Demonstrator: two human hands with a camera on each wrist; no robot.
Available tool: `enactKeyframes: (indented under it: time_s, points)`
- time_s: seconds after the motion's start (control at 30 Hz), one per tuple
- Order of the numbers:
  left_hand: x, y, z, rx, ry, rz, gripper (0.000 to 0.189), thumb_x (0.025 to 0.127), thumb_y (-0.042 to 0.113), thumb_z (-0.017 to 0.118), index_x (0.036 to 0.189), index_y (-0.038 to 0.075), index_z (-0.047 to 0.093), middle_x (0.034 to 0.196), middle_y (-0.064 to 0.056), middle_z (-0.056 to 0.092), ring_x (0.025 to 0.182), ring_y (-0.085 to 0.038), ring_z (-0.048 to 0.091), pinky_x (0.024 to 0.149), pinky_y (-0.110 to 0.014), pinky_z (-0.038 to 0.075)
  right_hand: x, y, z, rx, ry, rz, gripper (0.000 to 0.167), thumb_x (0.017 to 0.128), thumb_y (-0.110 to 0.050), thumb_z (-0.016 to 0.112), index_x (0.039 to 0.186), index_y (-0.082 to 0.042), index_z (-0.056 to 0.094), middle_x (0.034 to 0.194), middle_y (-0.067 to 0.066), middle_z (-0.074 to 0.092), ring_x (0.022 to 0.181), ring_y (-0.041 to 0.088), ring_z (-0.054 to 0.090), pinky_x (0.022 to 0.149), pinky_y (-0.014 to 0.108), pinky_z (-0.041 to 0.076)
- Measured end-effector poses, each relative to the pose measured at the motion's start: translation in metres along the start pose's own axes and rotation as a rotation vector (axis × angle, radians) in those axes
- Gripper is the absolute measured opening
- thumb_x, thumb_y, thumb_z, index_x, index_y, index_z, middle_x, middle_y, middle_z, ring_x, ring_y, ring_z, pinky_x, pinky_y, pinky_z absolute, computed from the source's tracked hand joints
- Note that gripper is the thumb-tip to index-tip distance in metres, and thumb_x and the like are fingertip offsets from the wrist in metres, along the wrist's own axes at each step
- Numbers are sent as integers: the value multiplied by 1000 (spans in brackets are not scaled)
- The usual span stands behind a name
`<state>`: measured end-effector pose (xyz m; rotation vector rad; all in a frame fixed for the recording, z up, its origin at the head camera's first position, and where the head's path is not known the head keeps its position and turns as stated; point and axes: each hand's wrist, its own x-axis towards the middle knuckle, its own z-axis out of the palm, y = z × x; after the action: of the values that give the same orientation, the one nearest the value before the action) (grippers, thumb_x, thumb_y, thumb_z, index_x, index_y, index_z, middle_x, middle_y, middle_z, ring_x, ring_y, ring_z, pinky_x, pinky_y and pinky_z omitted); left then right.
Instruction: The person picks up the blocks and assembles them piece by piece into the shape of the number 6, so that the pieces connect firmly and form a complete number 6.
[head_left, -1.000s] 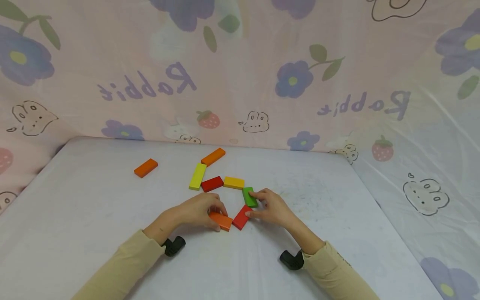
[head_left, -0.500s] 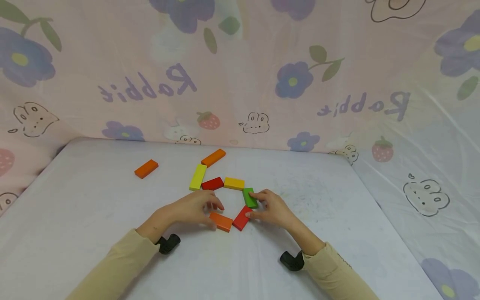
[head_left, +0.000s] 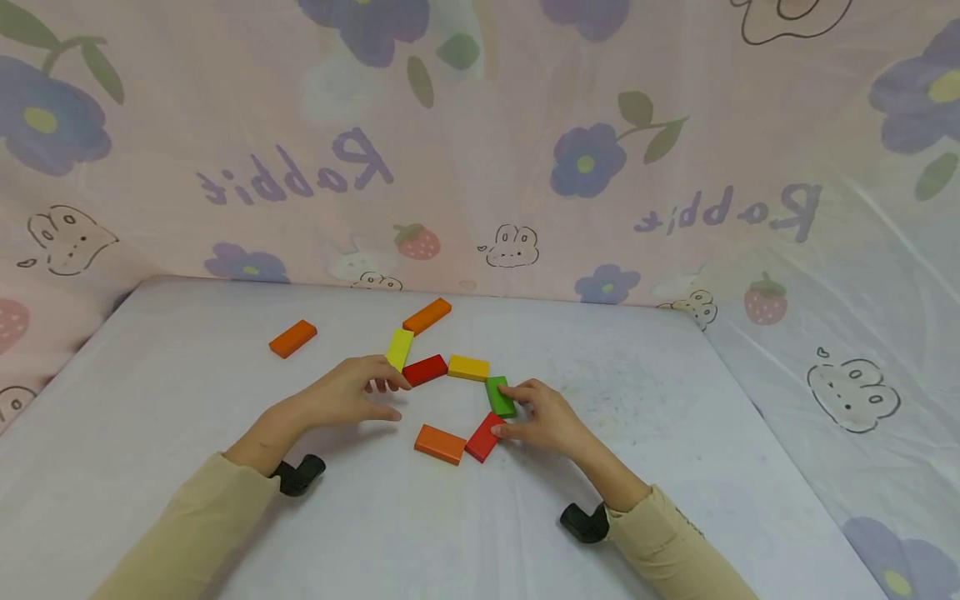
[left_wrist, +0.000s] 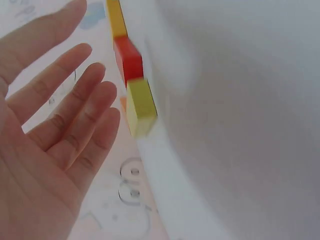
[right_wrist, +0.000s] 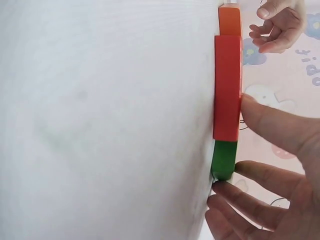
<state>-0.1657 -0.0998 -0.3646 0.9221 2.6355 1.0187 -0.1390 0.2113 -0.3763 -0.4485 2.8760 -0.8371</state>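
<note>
Flat coloured blocks lie on the table in a bent line. My left hand (head_left: 343, 392) hovers with relaxed, parted fingers beside the lime-yellow block (head_left: 400, 347) and the dark red block (head_left: 425, 370); it holds nothing, and in the left wrist view its palm faces these blocks. My right hand (head_left: 546, 418) rests its index fingertip on the green block (head_left: 498, 400) and its thumb on the bright red block (head_left: 482, 442). An orange block (head_left: 440, 445) meets the red block's lower left end. Between the dark red and green ones sits an amber block (head_left: 468, 367).
Behind the lime-yellow block, another orange block (head_left: 427, 317) continues the line. A separate orange block (head_left: 293, 338) lies to the left on the white table (head_left: 675, 400). A printed cloth (head_left: 465, 167) hangs behind the table's far edge.
My left hand has let go of the near orange block and moved left and away toward the lime-yellow block. My right hand stays in place on the green and red blocks.
</note>
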Motion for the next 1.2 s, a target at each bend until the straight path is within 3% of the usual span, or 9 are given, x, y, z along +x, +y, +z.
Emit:
enactKeyframes:
  time_s: [0.23, 0.5, 0.7, 0.9, 1.2]
  points:
    - [-11, -14, -19, 56, 68, -52, 34, 82, 21, 76, 113, 10, 68, 99, -4, 63, 93, -22, 55, 82, -37, 47, 0, 0, 0, -3, 3, -2, 61, 78, -28, 79, 132, -6, 59, 112, 9, 59, 101, 24, 55, 81, 34, 47]
    - [-22, -30, -33, 81, 174, -63, 35, 82, 20, 76, 114, 8, 68, 102, -6, 64, 93, -23, 56, 81, -37, 47, 0, -1, 0, -2, 2, 2, 61, 79, -27, 79, 132, -7, 59, 111, 9, 59, 103, 25, 55, 79, 33, 47]
    - [-25, -41, -41, 71, 249, -55, 37, 84, 15, 74, 118, 4, 65, 111, -13, 62, 103, -30, 55, 90, -47, 46, -1, -2, -1, -1, -1, -1, 61, 79, -27, 79, 132, -7, 58, 112, 10, 59, 103, 25, 55, 78, 32, 46]
    - [-26, -48, -51, 122, 260, -128, 45, 87, 17, 70, 128, 2, 58, 125, -22, 53, 118, -44, 47, 98, -61, 36, -1, -2, -1, 2, 5, -4, 61, 79, -27, 79, 132, -6, 59, 113, 9, 60, 105, 26, 56, 83, 36, 48]
    - [-28, -58, -62, 137, 263, -200, 50, 88, 16, 68, 134, 0, 52, 133, -27, 45, 126, -48, 38, 104, -64, 27, -1, -2, -1, 7, 3, 4, 61, 79, -27, 79, 132, -6, 59, 114, 9, 60, 106, 26, 56, 84, 38, 48]
